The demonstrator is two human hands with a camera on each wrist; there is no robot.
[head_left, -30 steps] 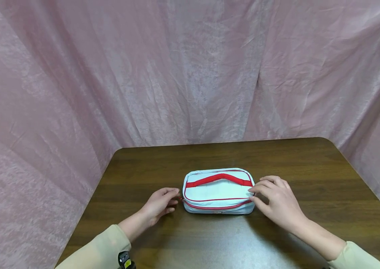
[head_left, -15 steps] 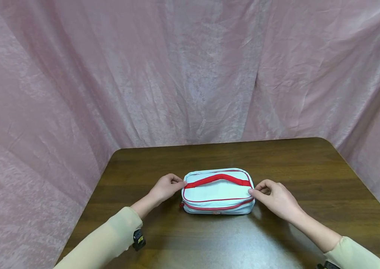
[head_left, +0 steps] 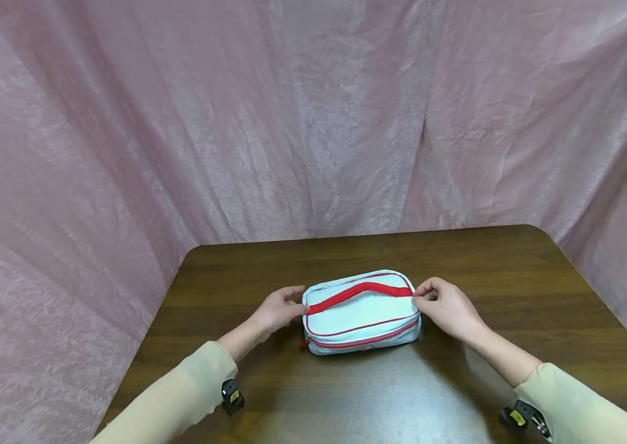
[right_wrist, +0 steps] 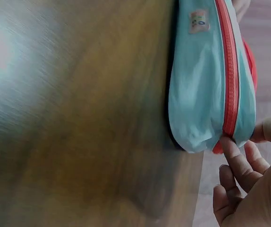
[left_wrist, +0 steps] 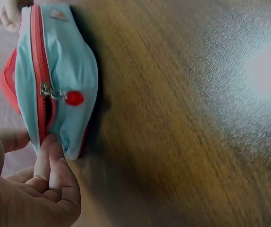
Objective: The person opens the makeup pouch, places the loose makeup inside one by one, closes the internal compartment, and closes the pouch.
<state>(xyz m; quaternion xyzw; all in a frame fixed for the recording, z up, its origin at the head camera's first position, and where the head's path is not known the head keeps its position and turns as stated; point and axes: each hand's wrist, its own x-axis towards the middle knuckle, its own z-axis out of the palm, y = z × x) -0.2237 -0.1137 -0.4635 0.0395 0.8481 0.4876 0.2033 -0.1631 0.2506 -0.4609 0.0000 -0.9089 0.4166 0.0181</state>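
Note:
A pale blue-white zippered pouch (head_left: pixel 357 317) with red piping lies on the table, turned slightly so its right end is farther back. A red carry handle (head_left: pixel 365 287) arches over its top. My left hand (head_left: pixel 275 311) pinches the left end, thumb on top and fingertips on the side below the zipper. At the right end, my right hand (head_left: pixel 449 308) holds the corner by thumb and fingers. In the left wrist view, the red zipper (left_wrist: pixel 40 52) has its slider near the left end, with a red bead (left_wrist: pixel 74 98) hanging from it.
The brown wooden table (head_left: pixel 246 265) has rounded back corners. Pink curtains (head_left: pixel 313 123) hang behind it and along both sides. Light glares off the tabletop in front of the pouch. A small patch label (right_wrist: pixel 199 21) is on the pouch's front.
My left hand has gone from the zipper-pull area up to the pouch's left end. The right hand has moved slightly back, and the pouch's right end has swung away with it.

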